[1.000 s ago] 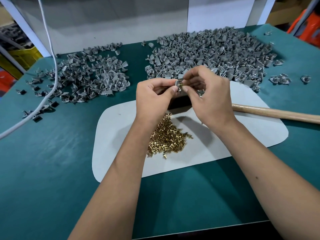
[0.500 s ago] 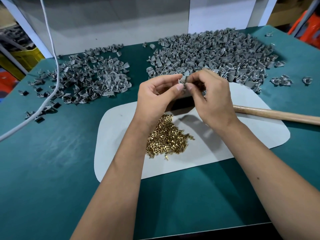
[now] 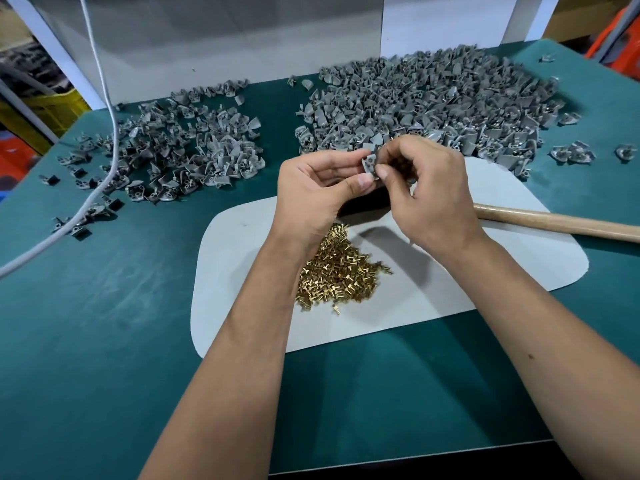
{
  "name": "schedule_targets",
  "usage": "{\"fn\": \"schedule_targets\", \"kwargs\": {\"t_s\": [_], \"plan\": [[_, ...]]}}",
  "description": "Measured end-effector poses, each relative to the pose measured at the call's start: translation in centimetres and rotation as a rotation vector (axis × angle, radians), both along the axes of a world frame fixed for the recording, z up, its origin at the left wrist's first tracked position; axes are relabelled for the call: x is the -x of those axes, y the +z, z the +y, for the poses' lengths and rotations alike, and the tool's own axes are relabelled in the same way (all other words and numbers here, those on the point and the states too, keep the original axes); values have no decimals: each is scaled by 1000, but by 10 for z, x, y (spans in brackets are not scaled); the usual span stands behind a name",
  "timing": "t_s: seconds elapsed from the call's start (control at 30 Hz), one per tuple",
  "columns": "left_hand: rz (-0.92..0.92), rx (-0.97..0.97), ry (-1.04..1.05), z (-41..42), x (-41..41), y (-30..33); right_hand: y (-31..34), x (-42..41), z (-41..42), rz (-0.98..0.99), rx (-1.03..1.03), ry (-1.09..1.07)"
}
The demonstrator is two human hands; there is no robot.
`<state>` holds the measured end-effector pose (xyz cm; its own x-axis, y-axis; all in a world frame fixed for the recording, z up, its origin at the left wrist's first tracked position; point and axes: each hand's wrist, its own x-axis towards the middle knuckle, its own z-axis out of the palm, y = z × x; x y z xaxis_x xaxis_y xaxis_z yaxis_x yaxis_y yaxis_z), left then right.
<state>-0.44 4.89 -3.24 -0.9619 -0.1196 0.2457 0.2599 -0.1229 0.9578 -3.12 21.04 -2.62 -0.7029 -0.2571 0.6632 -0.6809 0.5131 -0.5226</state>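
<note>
A left hand (image 3: 318,188) and right hand (image 3: 426,192) pinch one grey plastic piece (image 3: 370,164) between thumbs and fingers above the brass pins (image 3: 343,271); it stands roughly upright, holed face toward the camera.

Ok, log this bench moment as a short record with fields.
held: small grey plastic part, pinched between left hand and right hand
below hands: heap of small brass pins on pale grey mat
far left: smaller pile of grey plastic parts
far right: larger pile of grey plastic parts
tool: wooden handle across the mat's right edge
surface: green tabletop
</note>
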Motion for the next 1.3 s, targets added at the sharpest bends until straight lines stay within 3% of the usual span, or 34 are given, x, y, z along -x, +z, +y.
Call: {"fn": "schedule_targets", "kwargs": {"t_s": [0.2, 0.4, 0.47, 0.57, 0.63, 0.83, 0.93, 1.07, 1.3], "plan": [[7, 76, 43, 3, -2, 2, 4, -2, -1, -43, -14, -29], [96, 357, 190, 3, 1, 3, 26, 0, 23, -190, -134, -17], [103, 438, 273, -1, 3, 1, 34, 10, 46, -295, -327, -94], [39, 547, 357, -5, 6, -4, 39, 20, 71, -473, -779, -155], [-20, 540, 366, -7, 8, -6, 34, 20, 73, -536, -875, -151], [-135, 409, 331, -15, 12, -9, 29, 23, 74, -492, -848, -124], [-152, 383, 320, -17, 12, -7, 40, 25, 70, -477, -655, -122], [-166, 385, 305, -19, 12, -7, 49, 16, 41, -314, -401, -128], [-163, 398, 327, -19, 13, -7, 50, 15, 7, -243, -482, -82]]}}
